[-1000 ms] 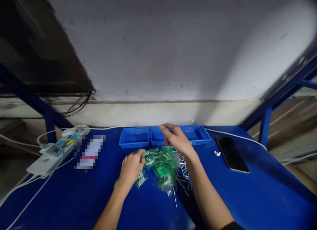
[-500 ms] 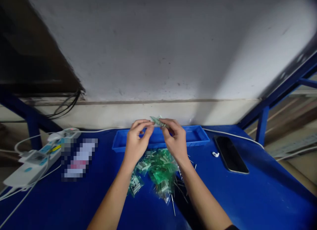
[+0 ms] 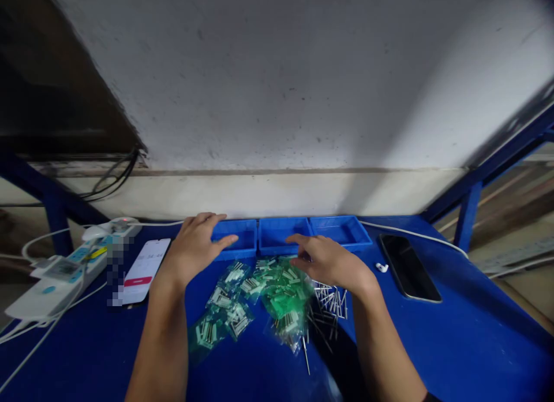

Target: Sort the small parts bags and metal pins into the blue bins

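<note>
My left hand (image 3: 193, 249) is raised at the left end of the blue trays, thumb and fingers spread, with nothing in it. It is nearest to the left blue tray (image 3: 236, 255). My right hand (image 3: 331, 260) hovers by the front of the middle blue tray (image 3: 283, 252), thumb and forefinger apart; I see nothing between them. Below the hands lies a pile of small clear green bags (image 3: 283, 292) holding short metal pins. More such bags (image 3: 210, 331) lie to the left. Loose metal pins (image 3: 333, 302) are scattered beside my right wrist.
A third blue tray (image 3: 341, 247) stands at the right of the row. On the right lie a dark phone (image 3: 409, 269) and a white earbud (image 3: 381, 267). A lit phone (image 3: 147, 269) and a power strip (image 3: 64, 295) with cables are on the left. A wall (image 3: 277, 101) rises behind.
Both hands have moved apart and down from above the trays. The small green bag they held between their fingertips is no longer in them. More of the trays and pins now shows.
</note>
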The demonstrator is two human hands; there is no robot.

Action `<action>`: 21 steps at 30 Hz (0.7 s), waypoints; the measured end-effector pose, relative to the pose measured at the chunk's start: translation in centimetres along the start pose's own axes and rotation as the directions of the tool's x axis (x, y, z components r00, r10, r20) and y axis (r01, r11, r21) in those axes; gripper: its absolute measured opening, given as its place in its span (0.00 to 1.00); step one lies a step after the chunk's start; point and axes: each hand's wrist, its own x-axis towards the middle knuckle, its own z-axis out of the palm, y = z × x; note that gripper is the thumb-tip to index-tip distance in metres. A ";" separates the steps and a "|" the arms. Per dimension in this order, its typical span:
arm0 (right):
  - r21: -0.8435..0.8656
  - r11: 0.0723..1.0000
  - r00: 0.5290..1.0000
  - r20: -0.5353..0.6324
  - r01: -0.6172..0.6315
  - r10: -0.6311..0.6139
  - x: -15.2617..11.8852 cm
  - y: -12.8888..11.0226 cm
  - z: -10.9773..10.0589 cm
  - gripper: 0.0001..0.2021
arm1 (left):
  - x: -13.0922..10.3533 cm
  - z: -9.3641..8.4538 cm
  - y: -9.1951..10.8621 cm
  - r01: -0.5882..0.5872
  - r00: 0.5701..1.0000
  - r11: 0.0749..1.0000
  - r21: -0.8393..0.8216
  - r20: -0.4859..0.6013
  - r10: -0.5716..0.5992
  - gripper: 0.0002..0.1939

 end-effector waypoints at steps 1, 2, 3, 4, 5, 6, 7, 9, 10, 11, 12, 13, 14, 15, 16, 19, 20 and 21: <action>-0.060 0.996 0.996 0.047 -0.068 0.071 0.0 0.1 0.2 0.23 | -0.1 0.2 0.2 -0.029 0.996 1.000 -0.010 0.087 0.029 0.27; -0.114 0.987 0.988 0.088 -0.115 0.125 0.1 0.0 0.4 0.23 | -0.2 0.4 0.6 -0.055 0.984 0.997 -0.046 0.166 0.061 0.27; -0.159 0.978 0.979 0.127 -0.137 0.158 0.4 -0.3 0.7 0.23 | -0.2 0.6 1.2 -0.077 0.968 0.993 -0.095 0.230 0.097 0.27; -0.193 0.971 0.971 0.166 -0.140 0.173 0.7 -0.6 1.1 0.23 | -0.3 0.8 1.9 -0.094 0.953 0.985 -0.146 0.274 0.132 0.27; -0.219 0.967 0.963 0.203 -0.134 0.179 1.1 -0.9 1.4 0.22 | -0.3 1.0 2.6 -0.108 0.942 0.976 -0.189 0.294 0.161 0.26; -0.237 0.963 0.955 0.234 -0.125 0.182 1.5 -1.3 1.8 0.21 | -0.3 1.2 3.3 -0.120 0.940 0.969 -0.217 0.290 0.181 0.25; -0.245 0.962 0.949 0.257 -0.119 0.183 1.8 -1.5 2.2 0.20 | -0.2 1.3 3.9 -0.128 0.944 0.965 -0.230 0.270 0.190 0.23; -0.246 0.963 0.944 0.277 -0.110 0.179 2.4 -1.7 2.8 0.20 | -0.1 1.5 4.8 -0.131 0.961 0.964 -0.232 0.210 0.181 0.20; -0.240 0.965 0.945 0.277 -0.106 0.173 2.6 -1.6 3.0 0.19 | 0.0 1.7 5.2 -0.128 0.968 0.963 -0.239 0.180 0.173 0.18; -0.234 0.967 0.948 0.272 -0.100 0.164 2.7 -1.5 3.2 0.18 | 0.1 1.8 5.6 -0.127 0.974 0.959 -0.254 0.151 0.169 0.16; -0.227 0.970 0.954 0.259 -0.091 0.150 2.7 -1.4 3.2 0.16 | 0.1 1.9 6.0 -0.128 0.978 0.952 -0.279 0.122 0.168 0.15; -0.211 0.974 0.960 0.247 -0.078 0.130 2.6 -1.2 3.1 0.14 | 0.2 2.1 6.4 -0.133 0.981 0.941 -0.312 0.092 0.169 0.14; -0.175 0.983 0.965 0.243 -0.058 0.100 2.4 -1.0 2.8 0.12 | 0.2 2.3 6.7 -0.140 0.983 0.926 -0.350 0.065 0.173 0.13; -0.110 0.993 0.966 0.251 -0.032 0.059 2.0 -0.9 2.3 0.10 | 0.3 2.4 7.1 -0.141 0.984 0.910 -0.391 0.048 0.173 0.13; -0.013 1.000 0.964 0.267 -0.005 0.008 1.5 -0.8 1.6 0.09 | 0.3 2.6 7.3 -0.131 0.985 0.892 -0.434 0.048 0.168 0.14; 0.327 0.943 0.974 0.188 0.061 -0.128 -0.5 -0.6 -0.9 0.07 | 0.3 3.0 7.7 -0.031 0.973 0.832 -0.553 0.173 0.151 0.23; 0.387 0.918 0.989 0.073 0.089 -0.127 -1.1 -0.6 -1.7 0.05 | 0.3 3.0 7.6 0.017 0.952 0.806 -0.592 0.255 0.167 0.25; 0.426 0.897 0.993 -0.048 0.120 -0.109 -1.7 -0.7 -2.3 0.04 | 0.3 3.1 7.5 0.064 0.923 0.771 -0.634 0.331 0.195 0.27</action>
